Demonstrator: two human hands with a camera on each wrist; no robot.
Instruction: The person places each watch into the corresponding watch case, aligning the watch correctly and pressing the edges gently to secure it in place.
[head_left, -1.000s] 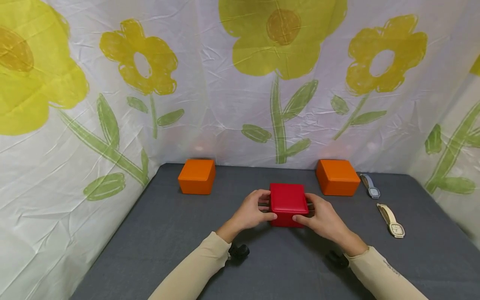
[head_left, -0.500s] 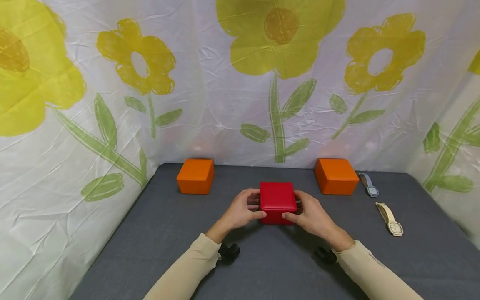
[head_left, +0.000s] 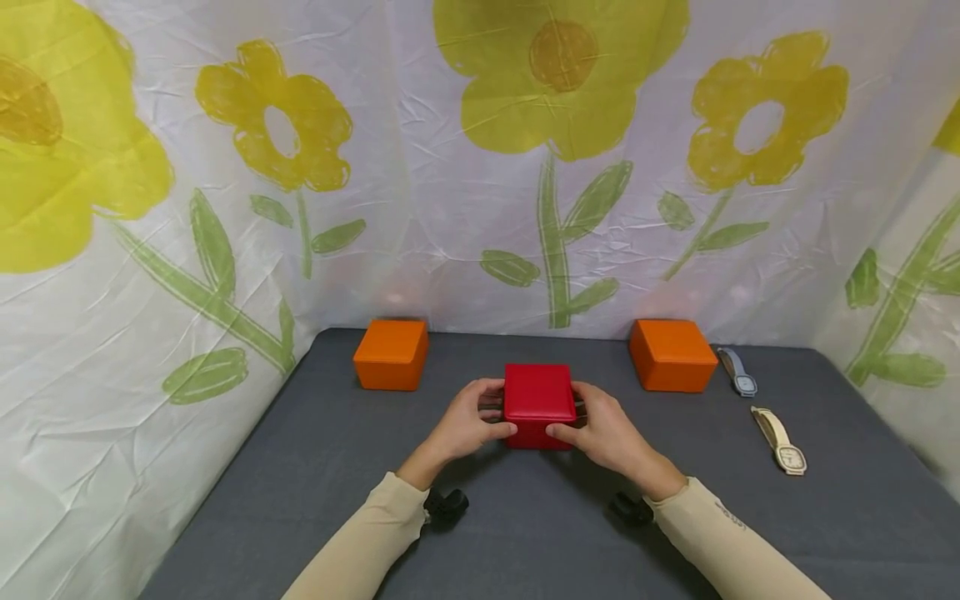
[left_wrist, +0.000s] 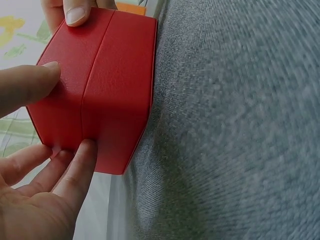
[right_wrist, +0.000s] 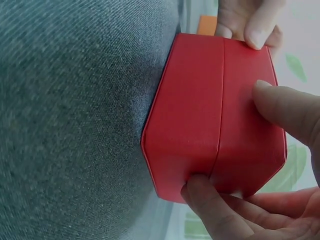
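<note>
A closed red box (head_left: 538,392) with a leathery surface sits between both hands near the middle of the grey cloth. My left hand (head_left: 467,425) grips its left side, thumb on the front face and fingers along the side. My right hand (head_left: 609,433) holds the opposite side in the same way. In the left wrist view, a seam runs round the box (left_wrist: 120,65) between lid and base, and its bottom edge lies right at the cloth. The right wrist view shows a fingertip (right_wrist: 200,185) pressed against the side near that seam. The box's inside is hidden.
Two orange boxes stand at the back, one left (head_left: 392,355) and one right (head_left: 673,357). Beside the right one lie a blue-strapped watch (head_left: 738,373) and a cream-strapped watch (head_left: 782,442). A flower-printed curtain (head_left: 420,208) hangs behind the table.
Both hands have shifted left together with the red box, from nearer the right orange box to a spot between the two orange boxes. Their grip looks the same.
</note>
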